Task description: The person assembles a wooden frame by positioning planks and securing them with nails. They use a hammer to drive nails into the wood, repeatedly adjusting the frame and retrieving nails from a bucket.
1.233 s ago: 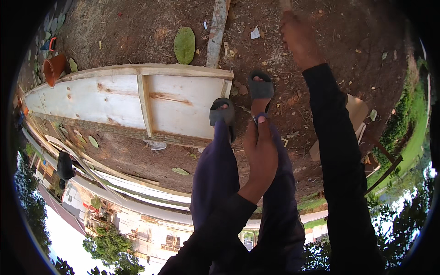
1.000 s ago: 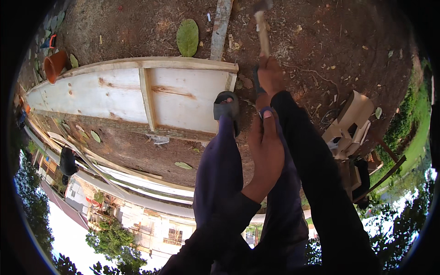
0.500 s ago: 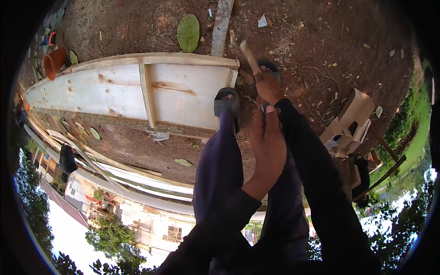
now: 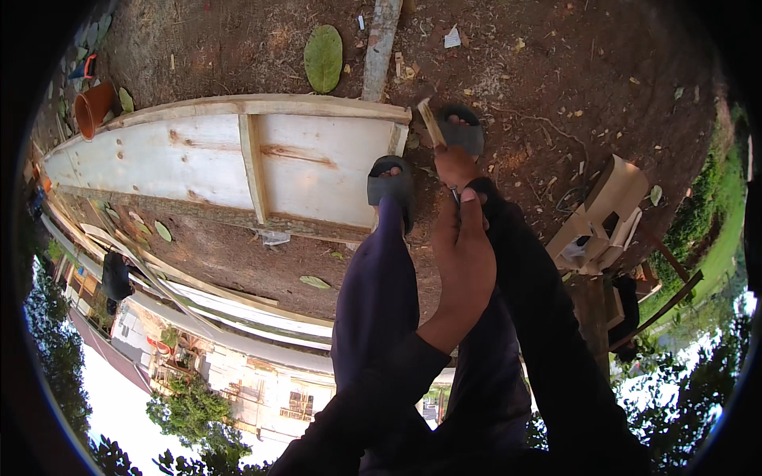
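Note:
My right hand (image 4: 458, 166) is closed round the wooden handle of a hammer (image 4: 431, 123), whose head points away from me, just right of the wooden panel's corner. Close below it, my left hand (image 4: 464, 258) pinches a small, thin metal piece that looks like a nail (image 4: 455, 193) between thumb and fingers; most of it is hidden. The two hands nearly touch, crossing in front of my legs. To their left lies a long framed wooden panel (image 4: 317, 178) with a pale face and a crosspiece.
My sandalled feet (image 4: 389, 186) stand beside the panel's end. A torn cardboard box (image 4: 595, 214) sits at the right. An orange-brown pot (image 4: 93, 109) lies by the panel's far-left edge, near a handsaw (image 4: 85, 67). A narrow board (image 4: 382, 47) and a large leaf (image 4: 323, 59) lie beyond.
My right hand and the hammer have come down a little toward my left hand, the hammer head lower than before. The left hand keeps its pinch nearly in place.

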### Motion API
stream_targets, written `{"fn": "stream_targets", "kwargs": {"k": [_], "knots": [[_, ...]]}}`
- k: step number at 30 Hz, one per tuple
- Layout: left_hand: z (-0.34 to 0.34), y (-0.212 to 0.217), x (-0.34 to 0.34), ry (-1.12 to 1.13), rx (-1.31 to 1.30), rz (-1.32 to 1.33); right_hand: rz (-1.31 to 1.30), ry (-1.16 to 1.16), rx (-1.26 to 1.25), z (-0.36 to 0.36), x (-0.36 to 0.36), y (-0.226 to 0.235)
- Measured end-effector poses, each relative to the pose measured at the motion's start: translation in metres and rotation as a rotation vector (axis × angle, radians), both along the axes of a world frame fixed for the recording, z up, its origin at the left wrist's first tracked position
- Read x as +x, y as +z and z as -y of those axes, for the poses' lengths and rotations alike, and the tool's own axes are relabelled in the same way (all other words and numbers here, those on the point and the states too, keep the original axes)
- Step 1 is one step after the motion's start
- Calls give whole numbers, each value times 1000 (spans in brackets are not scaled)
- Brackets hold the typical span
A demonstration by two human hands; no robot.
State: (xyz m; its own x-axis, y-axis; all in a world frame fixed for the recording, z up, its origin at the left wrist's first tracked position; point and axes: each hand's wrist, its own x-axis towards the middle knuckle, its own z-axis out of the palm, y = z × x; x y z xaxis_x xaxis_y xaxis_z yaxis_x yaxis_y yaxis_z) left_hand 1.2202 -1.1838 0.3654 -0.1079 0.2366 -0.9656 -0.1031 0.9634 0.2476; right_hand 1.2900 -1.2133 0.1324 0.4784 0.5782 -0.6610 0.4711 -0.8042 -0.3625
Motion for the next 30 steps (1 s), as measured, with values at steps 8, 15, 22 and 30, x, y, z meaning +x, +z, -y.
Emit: {"fn": "stream_targets", "kwargs": {"k": [8,15,22,30], "knots": [[3,3,-15,17,47,5,-549,-347,1019,-115,195,48],[0,-5,-6,-68,75,-5,-298,31,-133,23,-28,4],[-1,-1,-9,6,50,-28,-317,-349,640,-112,114,50],[-11,-7,9,5,92,12,-151,254,164,39,-32,4]]}}
